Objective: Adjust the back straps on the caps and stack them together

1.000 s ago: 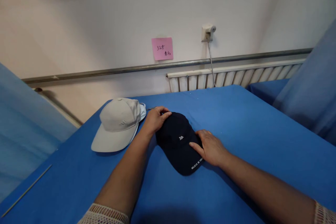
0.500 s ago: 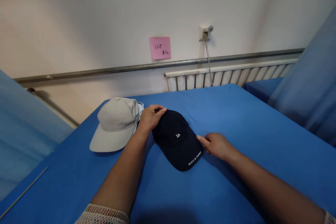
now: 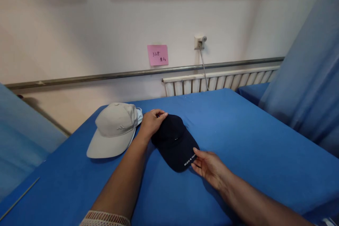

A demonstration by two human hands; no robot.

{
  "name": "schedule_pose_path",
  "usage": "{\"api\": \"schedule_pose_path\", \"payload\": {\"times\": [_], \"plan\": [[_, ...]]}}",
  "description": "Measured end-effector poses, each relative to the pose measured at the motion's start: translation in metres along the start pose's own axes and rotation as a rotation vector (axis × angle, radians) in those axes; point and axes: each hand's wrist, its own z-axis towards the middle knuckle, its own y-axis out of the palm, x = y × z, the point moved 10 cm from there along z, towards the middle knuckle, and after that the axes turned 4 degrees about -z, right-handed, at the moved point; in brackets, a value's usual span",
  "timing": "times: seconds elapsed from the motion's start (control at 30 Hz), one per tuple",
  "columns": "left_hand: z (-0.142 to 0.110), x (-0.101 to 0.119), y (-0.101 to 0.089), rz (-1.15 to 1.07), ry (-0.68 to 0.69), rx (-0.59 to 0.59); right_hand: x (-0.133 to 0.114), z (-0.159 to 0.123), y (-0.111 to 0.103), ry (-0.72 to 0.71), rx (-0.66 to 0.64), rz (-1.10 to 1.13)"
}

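Note:
A dark navy baseball cap [image 3: 172, 141] with white lettering along its brim lies on the blue-covered table [image 3: 238, 137], brim toward me. My left hand [image 3: 154, 122] grips the rear of its crown, thumb on top; the tips of its other fingers are mostly hidden. At the brim's right edge, my right hand [image 3: 208, 167] pinches the cap, thumb above and fingers below. To the left sits a light grey cap [image 3: 115, 122], with a pale blue face mask [image 3: 139, 116] showing behind it.
A thin rod [image 3: 19, 197] lies at the table's left edge. Blue curtains hang at left [image 3: 23, 137] and right [image 3: 304, 67]. Behind the table are a metal rail [image 3: 113, 76], a radiator [image 3: 196, 86], a socket with a cord [image 3: 199, 43] and a pink note [image 3: 158, 55].
My right hand came off the brim's side, then took its edge nearer the front lettering. The crown has tipped, so its logo is barely visible. My left hand keeps its grip.

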Motion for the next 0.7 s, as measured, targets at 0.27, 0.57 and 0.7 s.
{"api": "schedule_pose_path", "payload": {"times": [0.27, 0.57, 0.7], "plan": [[0.004, -0.005, -0.019, -0.006, 0.057, 0.132, -0.003, 0.003, -0.013, -0.069, 0.057, -0.127], [-0.002, 0.009, -0.024, -0.077, 0.068, 0.148, -0.012, -0.001, -0.005, -0.143, 0.022, -0.059], [-0.004, 0.013, -0.031, -0.126, 0.069, 0.224, -0.024, 0.010, -0.017, -0.214, 0.052, -0.022]]}}
